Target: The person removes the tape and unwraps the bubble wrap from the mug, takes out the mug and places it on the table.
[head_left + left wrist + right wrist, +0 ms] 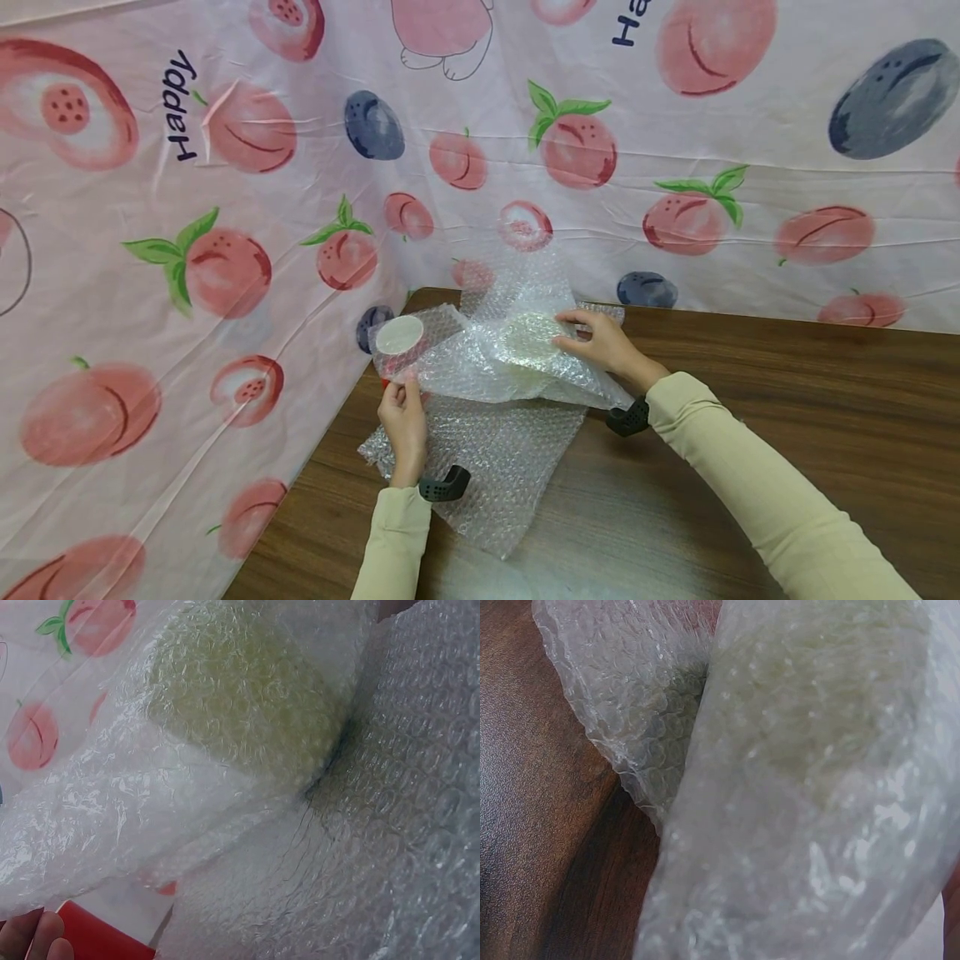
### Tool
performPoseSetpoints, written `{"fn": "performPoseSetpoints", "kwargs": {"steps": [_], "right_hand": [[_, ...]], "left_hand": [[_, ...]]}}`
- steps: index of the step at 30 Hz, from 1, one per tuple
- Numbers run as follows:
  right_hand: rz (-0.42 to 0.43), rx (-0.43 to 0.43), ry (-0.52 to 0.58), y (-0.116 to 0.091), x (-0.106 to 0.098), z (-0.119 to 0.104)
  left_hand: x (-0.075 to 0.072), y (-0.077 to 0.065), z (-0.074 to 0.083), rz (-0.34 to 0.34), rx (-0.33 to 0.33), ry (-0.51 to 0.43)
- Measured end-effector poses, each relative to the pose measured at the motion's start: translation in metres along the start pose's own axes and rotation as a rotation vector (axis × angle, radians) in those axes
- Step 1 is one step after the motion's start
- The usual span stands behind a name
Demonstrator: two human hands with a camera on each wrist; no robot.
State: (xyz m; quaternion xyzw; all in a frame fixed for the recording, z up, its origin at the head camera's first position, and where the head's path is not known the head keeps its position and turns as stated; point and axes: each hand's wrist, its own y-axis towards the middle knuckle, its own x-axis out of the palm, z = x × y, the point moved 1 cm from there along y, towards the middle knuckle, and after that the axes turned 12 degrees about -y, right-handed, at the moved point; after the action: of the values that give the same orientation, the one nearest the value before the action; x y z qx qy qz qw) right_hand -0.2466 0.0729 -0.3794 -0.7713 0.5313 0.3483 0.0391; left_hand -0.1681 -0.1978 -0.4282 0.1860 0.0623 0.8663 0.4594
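Note:
A sheet of clear bubble wrap point(487, 467) lies on the table, part of it folded over a pale yellow-green object point(528, 337). The layers blur that object, so its kind is hidden; the left wrist view shows it as a block-like shape point(232, 690) under the bubbles. My left hand point(405, 421) pinches the near left edge of the folded flap between thumb and fingers. On the other side, my right hand point(603, 343) holds the wrap at the wrapped object's right side, thumb and forefinger set apart. The right wrist view shows the folded wrap point(780, 825) but no fingers.
A red cylinder point(105, 934) with a round whitish top point(400, 335) stands left of the wrapped object, partly under the flap. Behind and to the left hangs a fruit-print cloth point(480, 108). The dark wooden table point(787, 400) extends to the right.

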Motion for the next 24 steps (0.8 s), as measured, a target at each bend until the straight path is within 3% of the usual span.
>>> {"fn": "performPoseSetpoints", "kwargs": {"steps": [9, 24], "right_hand": [[0.000, -0.010, -0.026, 0.010, 0.008, 0.034], [0.005, -0.029, -0.047, 0.011, 0.007, 0.037]], "left_hand": [[-0.004, 0.003, -0.013, 0.029, 0.014, 0.008], [-0.008, 0.003, -0.015, 0.049, -0.001, 0.024]]}}
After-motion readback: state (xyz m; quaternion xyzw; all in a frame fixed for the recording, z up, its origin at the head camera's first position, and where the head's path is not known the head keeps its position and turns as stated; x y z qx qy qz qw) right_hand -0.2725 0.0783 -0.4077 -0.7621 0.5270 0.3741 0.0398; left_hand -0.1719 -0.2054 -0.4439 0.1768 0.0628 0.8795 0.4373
